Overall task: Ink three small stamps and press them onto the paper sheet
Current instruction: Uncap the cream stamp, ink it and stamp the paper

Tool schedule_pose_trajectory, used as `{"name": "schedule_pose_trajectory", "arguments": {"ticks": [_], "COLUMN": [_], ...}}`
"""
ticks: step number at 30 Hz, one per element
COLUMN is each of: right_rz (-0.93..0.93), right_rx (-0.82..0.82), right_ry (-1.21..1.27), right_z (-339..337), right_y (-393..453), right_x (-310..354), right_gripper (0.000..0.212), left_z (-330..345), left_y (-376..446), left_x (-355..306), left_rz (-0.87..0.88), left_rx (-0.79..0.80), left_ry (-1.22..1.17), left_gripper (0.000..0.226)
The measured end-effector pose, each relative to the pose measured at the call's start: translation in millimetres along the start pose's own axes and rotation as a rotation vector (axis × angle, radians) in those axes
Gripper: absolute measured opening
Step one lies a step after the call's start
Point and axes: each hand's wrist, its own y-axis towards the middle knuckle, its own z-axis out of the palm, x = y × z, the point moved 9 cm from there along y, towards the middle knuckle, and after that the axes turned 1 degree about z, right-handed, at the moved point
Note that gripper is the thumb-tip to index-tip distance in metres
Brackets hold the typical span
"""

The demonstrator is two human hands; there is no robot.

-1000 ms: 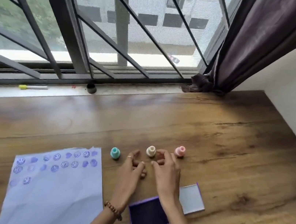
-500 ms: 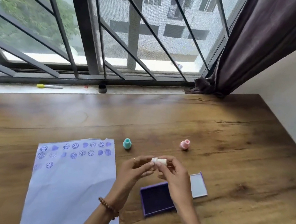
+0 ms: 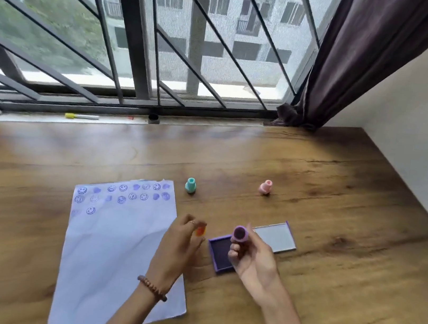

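My right hand [image 3: 250,261] holds a small stamp [image 3: 240,234] above the open purple ink pad [image 3: 216,256], with the stamp's dark purple face turned up toward me. My left hand [image 3: 180,248] pinches a small orange piece [image 3: 200,231] over the right edge of the paper sheet [image 3: 109,257]. The sheet carries several purple smiley prints along its top. A teal stamp [image 3: 190,185] stands upright just beyond the sheet's top right corner. A pink stamp [image 3: 265,187] stands farther right on the wooden table [image 3: 337,222].
The ink pad's lid [image 3: 276,236] lies open behind my right hand. A barred window [image 3: 142,40] runs along the table's far edge, with a yellow-capped marker [image 3: 81,116] on the sill. A dark curtain [image 3: 361,59] hangs at the right by the white wall.
My hands lifted the cream stamp from between the other two and pulled apart. The right hand now shows its purple face, and the left hand has the orange piece.
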Motion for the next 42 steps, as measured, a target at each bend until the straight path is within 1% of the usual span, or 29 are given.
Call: {"name": "schedule_pose_trajectory", "arguments": {"ticks": [2,3,5,7,8,10,12,13,16,17,18,20,21,23,24,26,28,29,30,31,32,34,36,38,40,42], "right_rz": [-0.069,-0.135,-0.290,-0.442,-0.507,-0.614,-0.727,-0.804,-1.075,-1.080,-1.009,-0.764,-0.685,-0.634,-0.619,-0.575,-0.511,-0.463,-0.411,-0.357,-0.306,-0.227,-0.217,-0.260,-0.343,-0.457], "right_rx": [-0.026,-0.039,-0.072,-0.168,-0.209,-0.212,-0.185,-0.192,-0.265,-0.277,-0.267,-0.224,-0.209,-0.216,-0.230,-0.270,-0.279,-0.240,-0.189,-0.127,-0.071,0.016,0.052,0.031,-0.012,-0.069], "right_ry": [-0.099,-0.218,-0.586,-1.012,-1.201,-1.482,-1.644,-1.677,-1.606,-1.609,-1.655,-1.794,-1.831,-1.802,-1.753,-1.609,-1.334,-1.160,-1.011,-0.906,-0.833,-0.774,-0.833,-0.957,-1.117,-1.342], "right_z": [-9.5,-12.8,-12.4,-6.9,-0.4,18.9,40.0,49.7,68.1,67.0,61.8,39.9,29.8,19.7,17.4,13.3,13.3,17.4,24.6,36.2,50.0,80.6,110.3,135.2,159.3,181.9], "right_y": [-3.6,-5.4,-11.5,-21.3,-26.7,-36.6,-48.6,-56.1,-76.5,-73.7,-63.8,-38.6,-30.0,-19.9,-17.1,-12.1,-13.3,-13.9,-13.4,-11.6,-9.8,-6.5,-2.4,3.7,7.5,12.3], "right_x": [3.7,8.7,21.4,36.3,42.6,47.3,50.9,56.1,71.8,68.9,58.9,28.0,18.9,21.0,25.4,31.1,26.2,17.0,4.3,-11.5,-28.5,-61.7,-87.6,-103.8,-112.2,-116.9], "right_gripper": [0.024,0.025,0.019,0.006,0.002,0.008,0.012,0.013,0.010,0.010,0.010,0.013,0.013,0.010,0.009,0.007,0.006,0.007,0.013,0.016,0.016,0.011,0.012,0.008,0.007,0.006], "left_z": [2.2,3.3,7.4,13.4,17.1,25.3,30.5,31.0,31.1,31.2,31.4,34.3,35.3,37.2,36.6,24.5,1.8,-11.5,-25.7,-41.5,-58.2,-90.8,-121.1,-144.2,-158.6,-165.8], "left_y": [-7.0,-10.1,-14.7,-18.3,-19.9,-22.0,-23.0,-23.2,-23.4,-23.7,-24.2,-25.1,-25.7,-28.1,-30.3,-34.6,-38.4,-41.1,-44.5,-48.4,-52.3,-60.4,-68.0,-73.3,-74.5,-73.4], "left_x": [7.3,9.7,11.8,13.1,13.2,12.6,12.6,13.6,16.1,16.7,16.8,16.0,16.6,17.4,17.9,24.0,30.2,35.5,42.2,51.2,62.0,87.7,115.7,142.2,159.9,171.9], "left_rz": [-0.006,-0.005,0.015,0.021,0.024,0.043,0.065,0.073,0.086,0.086,0.087,0.103,0.111,0.131,0.144,0.136,0.118,0.110,0.099,0.081,0.055,-0.006,-0.063,-0.101,-0.089,-0.051], "left_rx": [0.035,0.045,0.065,0.083,0.090,0.105,0.114,0.105,0.083,0.082,0.083,0.107,0.118,0.149,0.161,0.128,0.064,0.027,-0.011,-0.047,-0.075,-0.105,-0.111,-0.087,-0.036,0.024], "left_ry": [0.061,0.080,0.138,0.217,0.237,0.265,0.298,0.295,0.274,0.274,0.277,0.293,0.297,0.316,0.330,0.334,0.314,0.318,0.334,0.354,0.370,0.387,0.395,0.373,0.367,0.363], "left_gripper": [0.027,0.035,0.056,0.071,0.075,0.074,0.067,0.064,0.062,0.062,0.062,0.062,0.063,0.067,0.070,0.073,0.070,0.067,0.064,0.061,0.059,0.056,0.060,0.065,0.071,0.076]}}
